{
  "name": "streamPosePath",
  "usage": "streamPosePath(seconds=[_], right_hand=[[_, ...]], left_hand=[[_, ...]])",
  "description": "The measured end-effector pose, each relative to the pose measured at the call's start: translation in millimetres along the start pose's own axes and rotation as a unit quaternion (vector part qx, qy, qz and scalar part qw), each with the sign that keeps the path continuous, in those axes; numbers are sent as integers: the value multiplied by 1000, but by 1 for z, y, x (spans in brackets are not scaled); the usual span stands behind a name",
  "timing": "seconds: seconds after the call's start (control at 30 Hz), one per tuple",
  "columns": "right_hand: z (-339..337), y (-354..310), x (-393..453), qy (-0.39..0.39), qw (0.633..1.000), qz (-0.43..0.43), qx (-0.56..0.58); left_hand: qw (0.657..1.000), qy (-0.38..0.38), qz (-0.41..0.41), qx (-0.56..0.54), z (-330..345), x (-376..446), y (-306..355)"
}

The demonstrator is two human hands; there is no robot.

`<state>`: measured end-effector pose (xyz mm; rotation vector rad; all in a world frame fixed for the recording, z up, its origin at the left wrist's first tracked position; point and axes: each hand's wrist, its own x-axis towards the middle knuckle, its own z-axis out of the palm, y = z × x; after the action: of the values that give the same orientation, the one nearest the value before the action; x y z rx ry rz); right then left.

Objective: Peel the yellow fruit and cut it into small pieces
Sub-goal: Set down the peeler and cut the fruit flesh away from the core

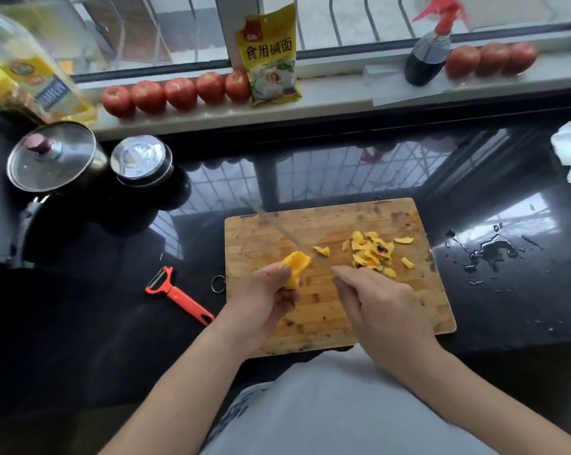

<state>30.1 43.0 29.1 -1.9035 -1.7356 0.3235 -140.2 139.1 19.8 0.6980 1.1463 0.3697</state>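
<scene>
Yellow fruit [295,267] sits pinched in my left hand [261,300] over the cutting board's [327,310] near-left part; my right hand [382,310], knuckles up, grips the knife [287,233], blade angled away leftward.

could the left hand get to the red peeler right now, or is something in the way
Probably not at once. The peeler lies on bare dark counter just left of the left hand, with nothing between them, but that hand is gripping the yellow fruit and would have to put it down first.
</scene>
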Motion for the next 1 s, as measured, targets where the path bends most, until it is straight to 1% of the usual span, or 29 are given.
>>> streamPosePath(seconds=[0.07, 0.13, 0.27, 0.4, 0.5, 0.63, 0.8, 1.0], right_hand=[[4, -1, -5, -6, 996, -53, -67], [5, -3, -9, -10, 988, -87, -129], [6, -1, -10, 0, 977, -110, -185], [7, 3, -9, 15, 973, -110, -203], [4, 4, -9, 11, 973, -110, -204], [1, 5, -11, -2, 975, -107, -195], [0, 5, -11, -4, 975, -105, -195], [0, 5, -10, -5, 975, -96, -200]], left_hand=[[999, 18, 2, -36, 11, 0, 0], [997, 44, 5, -68, 19, 1, 0], [991, 22, 39, -128, 31, -3, 3], [982, 16, 64, -177, 41, -8, 6], [977, 23, 70, -201, 44, -8, 7], [976, 17, 82, -199, 47, -8, 7], [977, 22, 78, -195, 49, -7, 8], [978, 12, 90, -189, 48, -8, 9]])
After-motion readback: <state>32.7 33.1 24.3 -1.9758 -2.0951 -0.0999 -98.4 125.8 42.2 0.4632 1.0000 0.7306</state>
